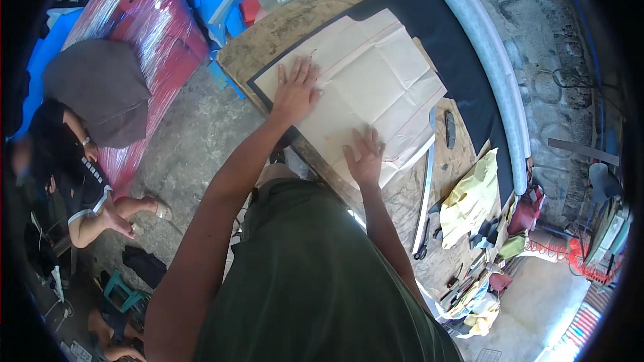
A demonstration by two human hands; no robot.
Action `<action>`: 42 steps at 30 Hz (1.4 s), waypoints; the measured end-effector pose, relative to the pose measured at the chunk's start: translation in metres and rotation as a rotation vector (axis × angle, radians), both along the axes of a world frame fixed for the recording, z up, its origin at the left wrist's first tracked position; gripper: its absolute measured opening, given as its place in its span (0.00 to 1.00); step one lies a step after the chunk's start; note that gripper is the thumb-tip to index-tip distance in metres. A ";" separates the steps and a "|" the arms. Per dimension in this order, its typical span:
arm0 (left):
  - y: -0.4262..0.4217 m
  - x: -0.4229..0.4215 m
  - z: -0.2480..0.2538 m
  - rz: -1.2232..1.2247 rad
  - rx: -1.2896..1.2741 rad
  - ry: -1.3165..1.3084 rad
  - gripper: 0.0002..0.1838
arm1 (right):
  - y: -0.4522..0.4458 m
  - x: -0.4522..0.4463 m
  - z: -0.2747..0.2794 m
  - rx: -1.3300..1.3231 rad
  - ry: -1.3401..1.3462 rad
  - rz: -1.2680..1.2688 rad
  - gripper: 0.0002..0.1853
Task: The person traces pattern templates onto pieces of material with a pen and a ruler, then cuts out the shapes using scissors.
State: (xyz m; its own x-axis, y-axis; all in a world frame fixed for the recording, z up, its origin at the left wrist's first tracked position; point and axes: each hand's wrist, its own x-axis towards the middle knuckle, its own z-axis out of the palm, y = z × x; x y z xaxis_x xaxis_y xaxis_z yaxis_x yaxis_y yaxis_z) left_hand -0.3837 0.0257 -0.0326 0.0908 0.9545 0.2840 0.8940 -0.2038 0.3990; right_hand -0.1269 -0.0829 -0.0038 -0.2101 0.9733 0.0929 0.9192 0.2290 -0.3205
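Observation:
A large creased sheet of light brown paper [376, 74] with red lines lies flat over black material [463, 47] on the wooden table [268, 30]. My left hand [295, 90] rests on the paper's left part, fingers spread and holding nothing. Near the paper's lower edge, my right hand [365, 157] lies with its fingers apart, also holding nothing. A long metal ruler [424, 194] is just right of my right hand, with scissors [420, 252] by its lower end. A dark, oblong object [450, 129] sits beyond the ruler.
Yellow cloth [469, 198] and several tools lie on the table's right part. Long rolls [493, 67] run along its far side. Left of the table, a person [74, 167] sits near a plastic-wrapped red item [168, 47]. A green stool [121, 291] stands at the lower left.

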 end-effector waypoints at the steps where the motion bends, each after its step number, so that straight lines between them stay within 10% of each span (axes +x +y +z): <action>1: 0.000 -0.001 -0.002 0.000 -0.020 0.014 0.36 | 0.001 0.000 0.001 -0.008 0.000 -0.009 0.30; 17: 0.003 0.001 -0.005 0.039 -0.114 0.066 0.37 | 0.283 -0.092 -0.026 0.169 -0.059 0.180 0.36; 42: -0.051 -0.008 -0.006 0.230 -0.122 -0.064 0.37 | 0.300 -0.097 -0.056 0.070 -0.242 0.169 0.42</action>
State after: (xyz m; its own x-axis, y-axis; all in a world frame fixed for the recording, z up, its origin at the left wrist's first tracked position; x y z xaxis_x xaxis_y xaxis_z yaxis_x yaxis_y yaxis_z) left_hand -0.3918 -0.0251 -0.0385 -0.1471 0.9755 0.1636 0.8832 0.0551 0.4658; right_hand -0.2244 0.2167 -0.0594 -0.3930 0.9155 0.0857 0.9138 0.3993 -0.0747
